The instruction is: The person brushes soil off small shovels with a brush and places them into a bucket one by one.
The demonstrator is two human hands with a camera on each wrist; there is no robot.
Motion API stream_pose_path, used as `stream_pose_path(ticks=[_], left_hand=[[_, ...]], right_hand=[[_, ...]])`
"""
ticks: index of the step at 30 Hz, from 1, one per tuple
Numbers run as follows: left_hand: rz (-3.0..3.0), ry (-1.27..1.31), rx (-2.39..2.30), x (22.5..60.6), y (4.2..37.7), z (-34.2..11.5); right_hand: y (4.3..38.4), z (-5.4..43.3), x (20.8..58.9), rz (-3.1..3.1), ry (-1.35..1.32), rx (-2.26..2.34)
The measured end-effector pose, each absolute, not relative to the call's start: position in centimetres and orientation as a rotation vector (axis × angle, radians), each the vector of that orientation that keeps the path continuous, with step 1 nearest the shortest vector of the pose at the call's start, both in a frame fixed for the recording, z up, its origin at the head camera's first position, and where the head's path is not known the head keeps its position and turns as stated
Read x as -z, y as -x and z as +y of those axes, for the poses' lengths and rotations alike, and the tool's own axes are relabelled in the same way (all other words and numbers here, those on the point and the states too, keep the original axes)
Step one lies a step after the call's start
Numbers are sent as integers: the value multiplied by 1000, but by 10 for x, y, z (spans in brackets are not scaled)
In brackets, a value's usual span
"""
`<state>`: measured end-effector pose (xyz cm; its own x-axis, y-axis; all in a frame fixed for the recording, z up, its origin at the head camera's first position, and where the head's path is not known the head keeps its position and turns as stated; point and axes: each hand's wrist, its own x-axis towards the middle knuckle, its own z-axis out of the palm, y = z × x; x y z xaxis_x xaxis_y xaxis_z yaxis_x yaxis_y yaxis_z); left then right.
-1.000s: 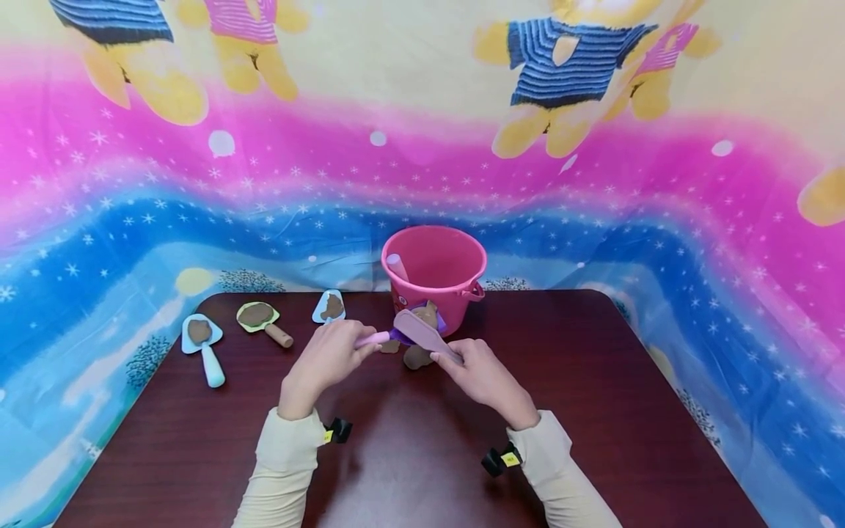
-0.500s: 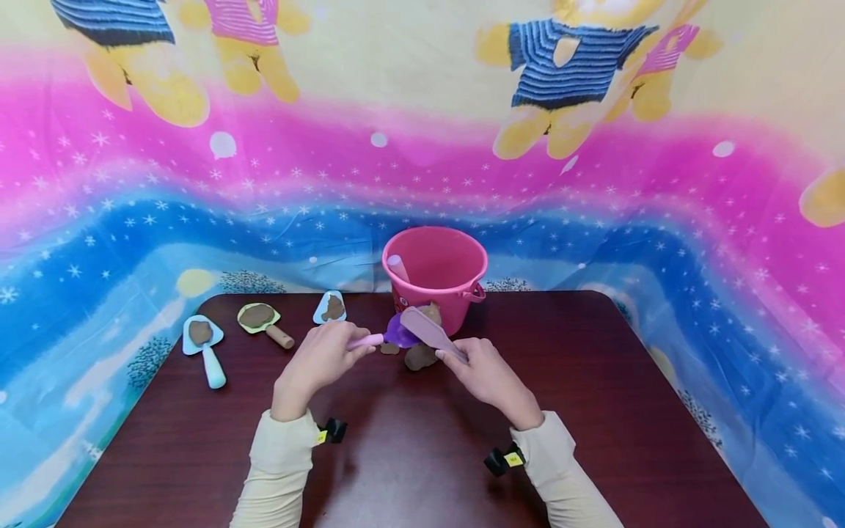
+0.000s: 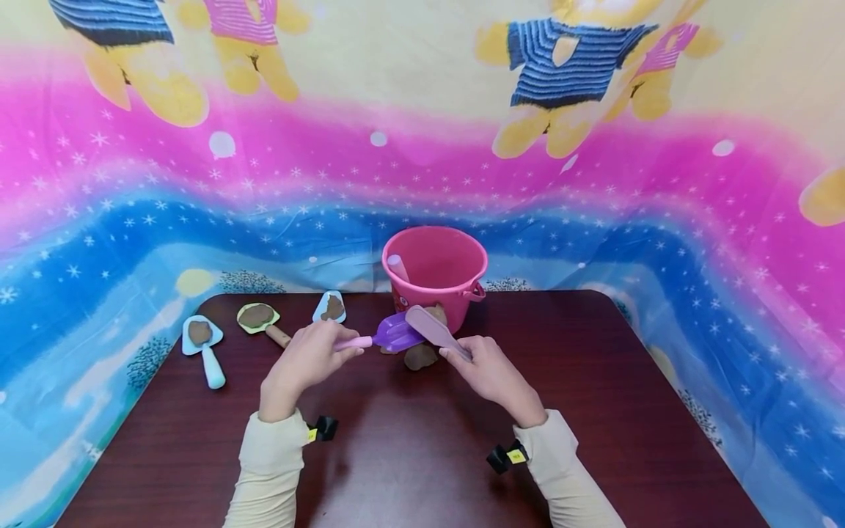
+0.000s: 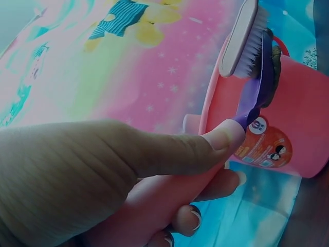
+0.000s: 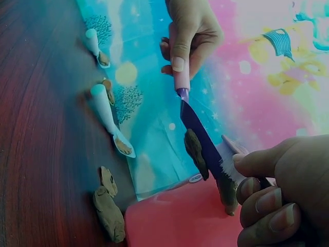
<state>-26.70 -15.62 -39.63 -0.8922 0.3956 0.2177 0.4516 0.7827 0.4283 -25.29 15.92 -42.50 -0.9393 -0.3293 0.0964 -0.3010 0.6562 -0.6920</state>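
Note:
In the head view my left hand (image 3: 304, 361) grips the pink handle of a purple toy shovel (image 3: 394, 333). My right hand (image 3: 490, 372) pinches a mauve brush (image 3: 434, 328) whose pale bristles meet the shovel's blade near its tip, as the left wrist view shows. Brown clay (image 5: 194, 153) clings to the blade's underside, and more clay (image 5: 229, 194) sits near the tip, close to the bristles. Both tools are held in front of a pink bucket (image 3: 461, 292). Below them a brown clay lump (image 3: 420, 357) lies on the table, with a flatter piece partly hidden beside it.
To the left lie a light blue shovel (image 3: 213, 367), a green shovel (image 3: 269, 308) and another light blue shovel (image 3: 320, 312), each bearing clay. A lavender handle (image 3: 397, 267) leans inside the bucket. A printed cloth (image 3: 330, 183) hangs behind the dark table (image 3: 409, 469).
My left hand has drawn leftward with the shovel, and more of its purple blade shows from under the brush. The right hand has shifted slightly right with the brush.

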Motion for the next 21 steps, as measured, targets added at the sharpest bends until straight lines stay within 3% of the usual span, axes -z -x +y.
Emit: stream_pose_path(ticks=[21], left_hand=[[-2891, 669, 756, 394, 266, -161]], right_hand=[[253, 159, 424, 2829, 469, 1235]])
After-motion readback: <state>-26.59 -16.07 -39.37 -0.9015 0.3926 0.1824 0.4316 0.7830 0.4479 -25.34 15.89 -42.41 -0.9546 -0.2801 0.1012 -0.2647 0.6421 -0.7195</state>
